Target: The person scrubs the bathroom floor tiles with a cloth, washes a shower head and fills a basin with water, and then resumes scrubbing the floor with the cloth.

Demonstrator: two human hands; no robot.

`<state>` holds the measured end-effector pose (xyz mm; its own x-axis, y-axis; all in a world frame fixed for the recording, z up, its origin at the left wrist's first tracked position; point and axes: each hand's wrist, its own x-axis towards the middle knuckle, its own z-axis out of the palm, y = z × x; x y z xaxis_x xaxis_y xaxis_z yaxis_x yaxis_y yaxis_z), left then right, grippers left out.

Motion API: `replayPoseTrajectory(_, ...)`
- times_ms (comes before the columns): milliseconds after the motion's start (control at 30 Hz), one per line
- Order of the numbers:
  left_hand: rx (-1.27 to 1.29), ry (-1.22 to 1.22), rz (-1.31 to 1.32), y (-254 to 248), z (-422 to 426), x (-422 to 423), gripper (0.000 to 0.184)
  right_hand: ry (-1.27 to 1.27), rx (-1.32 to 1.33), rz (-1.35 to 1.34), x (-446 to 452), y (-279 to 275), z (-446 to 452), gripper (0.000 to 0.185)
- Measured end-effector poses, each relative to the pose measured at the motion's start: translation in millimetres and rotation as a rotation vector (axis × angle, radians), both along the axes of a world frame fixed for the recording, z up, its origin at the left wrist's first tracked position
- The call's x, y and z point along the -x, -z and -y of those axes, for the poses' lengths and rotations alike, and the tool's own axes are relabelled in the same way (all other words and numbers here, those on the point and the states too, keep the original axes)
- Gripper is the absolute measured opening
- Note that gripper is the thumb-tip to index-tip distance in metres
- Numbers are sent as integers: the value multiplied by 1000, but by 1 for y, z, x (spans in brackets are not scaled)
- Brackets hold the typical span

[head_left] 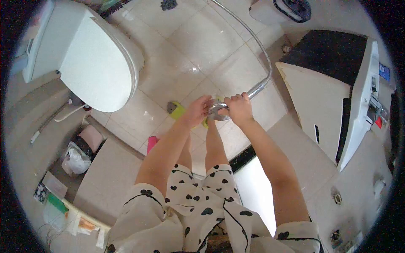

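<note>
My right hand (239,109) is closed around the neck of a chrome shower head (218,111), whose handle points up and to the right. A flexible metal hose (263,52) runs from the handle in a curve toward the top of the view. My left hand (198,112) is close beside the shower head's round rim, its fingers stretched toward it; whether they touch I cannot tell. Below the hands, green slippers (178,111) are on my feet, partly hidden by my arms.
A white toilet (99,63) with its lid down stands at the left. At the right is a white cabinet-like appliance (316,92) with a black top. Glossy tiles (202,40) cover the floor. A pink object (152,143) lies near my left leg.
</note>
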<state>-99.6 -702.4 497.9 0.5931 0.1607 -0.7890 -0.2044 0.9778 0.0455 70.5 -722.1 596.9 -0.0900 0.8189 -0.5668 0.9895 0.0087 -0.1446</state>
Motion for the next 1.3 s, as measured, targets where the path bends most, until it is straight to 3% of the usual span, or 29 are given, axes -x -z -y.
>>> replayPoseTrajectory(233, -50, 50, 16, -8, 5, -38, 42, -155, 173, 2, -34, 0, 15, 38)
replayPoseTrajectory(400, 24, 3, 33, 14, 16, -57, 38, -182, 63, -121, -38, 12, 11, 35)
replayPoseTrajectory(500, -1, -99, 274, 54, 24, -53, 36, -195, 33, -171, -41, 18, 4, 36)
replayPoseTrajectory(567, -311, 1, 179, 61, 28, -50, 38, -208, 48, -209, -47, 18, -1, 36)
replayPoseTrajectory(600, -310, 8, 121, 57, 25, -51, 38, -213, 59, -236, -51, 16, -5, 37)
replayPoseTrajectory(633, -309, 16, 64, 51, 20, -52, 39, -218, 68, -262, -55, 15, -7, 37)
replayPoseTrajectory(700, 5, -52, -59, 45, 10, -58, 37, -215, 80, -287, -64, 13, -8, 37)
replayPoseTrajectory(800, 90, -179, 59, 58, 15, -66, 36, -201, 80, -232, -72, 11, -12, 36)
replayPoseTrajectory(900, 14, -195, 182, 49, 14, -80, 33, -132, -17, -236, -75, 13, -16, 34)
replayPoseTrajectory(1100, 140, -234, 170, 23, -13, -90, 28, -116, -124, -203, -84, 8, -30, 35)
replayPoseTrajectory(1300, 35, -184, 103, 17, -37, -112, 40, -8, -62, -4, -102, -17, -44, 40)
